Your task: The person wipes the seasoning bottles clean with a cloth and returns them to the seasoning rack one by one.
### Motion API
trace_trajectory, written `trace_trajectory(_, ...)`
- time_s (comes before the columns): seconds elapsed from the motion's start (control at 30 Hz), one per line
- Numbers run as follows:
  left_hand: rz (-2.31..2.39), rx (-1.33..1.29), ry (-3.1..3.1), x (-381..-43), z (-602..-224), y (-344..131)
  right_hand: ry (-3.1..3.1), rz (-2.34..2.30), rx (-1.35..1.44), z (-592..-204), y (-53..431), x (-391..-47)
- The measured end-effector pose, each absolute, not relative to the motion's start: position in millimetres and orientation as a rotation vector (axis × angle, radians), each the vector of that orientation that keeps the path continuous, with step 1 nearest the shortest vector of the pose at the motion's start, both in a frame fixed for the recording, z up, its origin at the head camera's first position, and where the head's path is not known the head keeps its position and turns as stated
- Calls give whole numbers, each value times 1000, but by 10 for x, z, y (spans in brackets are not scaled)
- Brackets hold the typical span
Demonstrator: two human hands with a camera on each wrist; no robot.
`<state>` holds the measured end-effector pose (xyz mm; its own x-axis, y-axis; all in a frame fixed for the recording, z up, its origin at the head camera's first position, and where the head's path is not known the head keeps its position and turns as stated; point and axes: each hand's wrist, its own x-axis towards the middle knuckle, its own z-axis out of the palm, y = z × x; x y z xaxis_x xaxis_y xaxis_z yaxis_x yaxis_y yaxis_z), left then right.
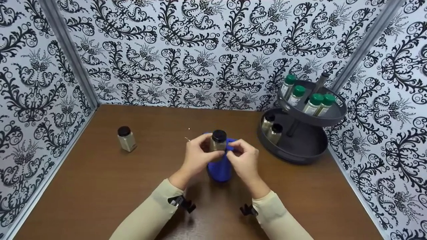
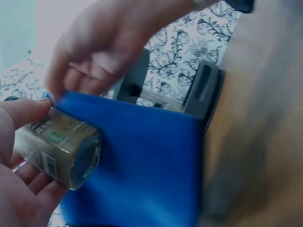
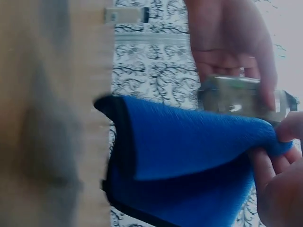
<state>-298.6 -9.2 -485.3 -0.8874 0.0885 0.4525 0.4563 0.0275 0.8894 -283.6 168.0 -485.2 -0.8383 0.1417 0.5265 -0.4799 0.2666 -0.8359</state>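
Observation:
My left hand [image 1: 196, 156] grips a square spice jar [image 1: 218, 145] with a black cap, held upright above the table. In the left wrist view the jar [image 2: 59, 146] shows a printed label, a barcode and its clear base. A blue cloth [image 1: 220, 170] hangs from my right hand [image 1: 246, 160], which pinches its upper edge right beside the jar. In the right wrist view the cloth [image 3: 189, 142] drapes in a fold with a dark border. Thumb and fingers of the left hand lie on opposite sides of the jar.
Another black-capped jar [image 1: 126, 140] stands at the left on the brown table [image 1: 150, 186]. A two-tier dark grey rack [image 1: 307, 155] at the right holds several green-capped jars [image 1: 313, 105] above and two black-capped jars [image 1: 275, 134] below. Light crumbs [image 1: 187, 138] lie near the left hand.

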Motion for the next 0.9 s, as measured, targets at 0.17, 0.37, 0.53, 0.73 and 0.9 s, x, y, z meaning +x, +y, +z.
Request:
trace_trajectory(0.17,-1927,-512,-2000,-3018,-4795,-161,-2180,1600,292,-4959,1622,-2873)
trace_trajectory(0.37,-1921,-538,-2027,-3013,-4802,-160,-2092,1698,238,-4873,1634,-2836)
trace_trajectory(0.53,-1915,-601,-2082,-2999,-4888,-79,-1894,1758,250,-4716,1734,-2794)
trace_trajectory(0.73,-1908,-662,-2151,-2982,-4958,-8,-1710,1732,368,-4629,1813,-2778)
trace_trajectory(0.9,-1936,-628,-2132,-2989,-4963,-32,-1792,1694,370,-4697,1777,-2794)
